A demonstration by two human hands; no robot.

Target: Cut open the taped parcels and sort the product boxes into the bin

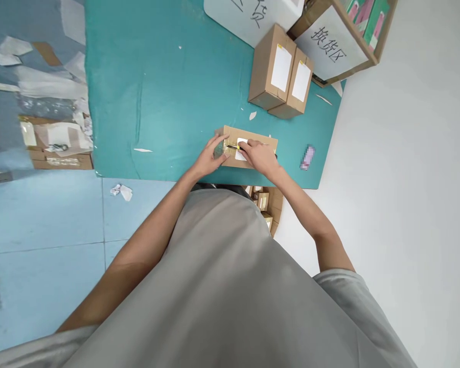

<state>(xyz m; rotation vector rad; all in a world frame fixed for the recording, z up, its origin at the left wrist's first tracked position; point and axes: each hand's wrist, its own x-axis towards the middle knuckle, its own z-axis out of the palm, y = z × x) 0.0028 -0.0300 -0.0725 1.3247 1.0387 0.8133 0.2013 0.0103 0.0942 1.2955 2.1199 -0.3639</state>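
A small brown cardboard box (256, 136) lies on the green-topped table near its front edge, with a white label and clear tape at its left end. My left hand (209, 157) grips that left end, thumb on the near side and fingers on the far side. In my right hand (259, 156) is a utility knife (233, 147), dark with a yellow part. Its blade end points left, over the taped part of the box. The right fingers are closed round the knife and hide most of its handle.
Two labelled cartons (274, 69) stand at the back right, beside a white bin (249, 18) and a larger box (331, 46) with handwritten signs. A pixelated pinkish object (307, 157) lies right. Paper scraps and flattened cardboard (63, 162) litter the floor left.
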